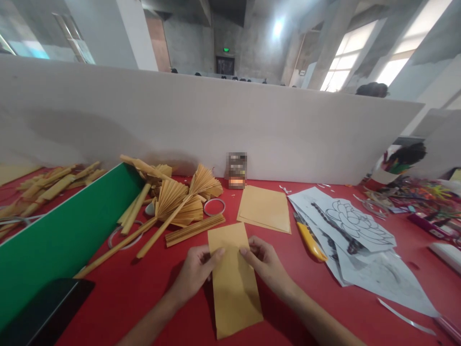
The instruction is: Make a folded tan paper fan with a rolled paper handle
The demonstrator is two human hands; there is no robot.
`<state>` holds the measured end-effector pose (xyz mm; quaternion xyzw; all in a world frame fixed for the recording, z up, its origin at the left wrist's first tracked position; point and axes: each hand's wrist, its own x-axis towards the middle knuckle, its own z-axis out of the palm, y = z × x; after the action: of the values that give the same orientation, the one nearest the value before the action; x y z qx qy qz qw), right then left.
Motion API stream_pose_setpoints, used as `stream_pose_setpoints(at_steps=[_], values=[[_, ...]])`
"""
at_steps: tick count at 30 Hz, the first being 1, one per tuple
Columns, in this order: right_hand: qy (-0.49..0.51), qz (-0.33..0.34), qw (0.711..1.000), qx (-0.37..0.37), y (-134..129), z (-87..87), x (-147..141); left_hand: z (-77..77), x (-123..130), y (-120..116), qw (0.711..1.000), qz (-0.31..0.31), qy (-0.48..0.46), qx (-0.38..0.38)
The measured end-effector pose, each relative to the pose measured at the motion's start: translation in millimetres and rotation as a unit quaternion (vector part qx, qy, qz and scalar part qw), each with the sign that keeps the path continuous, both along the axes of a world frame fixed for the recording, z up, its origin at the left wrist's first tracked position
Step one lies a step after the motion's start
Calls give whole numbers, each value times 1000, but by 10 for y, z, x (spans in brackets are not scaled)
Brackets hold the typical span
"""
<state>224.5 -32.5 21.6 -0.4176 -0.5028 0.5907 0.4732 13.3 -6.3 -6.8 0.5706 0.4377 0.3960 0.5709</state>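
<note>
Head view: a tan sheet of paper (236,288) sits between both hands over a red table (133,288); the left hand (199,265) pinches its left edge, the right hand (267,263) its right (thumbs on top).

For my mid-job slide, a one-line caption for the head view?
Left hand and right hand hold a tan paper sheet at a red table, pleated fans left, yellow cutter right.

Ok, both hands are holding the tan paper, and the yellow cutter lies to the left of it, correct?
Not quite: the yellow cutter lies to the right of the tan paper, as the head view shows. The left hand and right hand do both hold it.
</note>
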Motion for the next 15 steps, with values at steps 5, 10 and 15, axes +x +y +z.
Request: stream_pose_setpoints(at_steps=[5, 10, 15], values=[[-37, -70, 997, 16, 73, -72, -9, 35, -19, 28, 1000, -22, -13, -10], [-48, -52, 997, 29, 70, -111, 0, 94, -10, 61, 999, 22, -34, -26], [-17, -57, 998, 20, 67, -99, -20, 87, -27, 71, 1000, 15, -16, -19]])
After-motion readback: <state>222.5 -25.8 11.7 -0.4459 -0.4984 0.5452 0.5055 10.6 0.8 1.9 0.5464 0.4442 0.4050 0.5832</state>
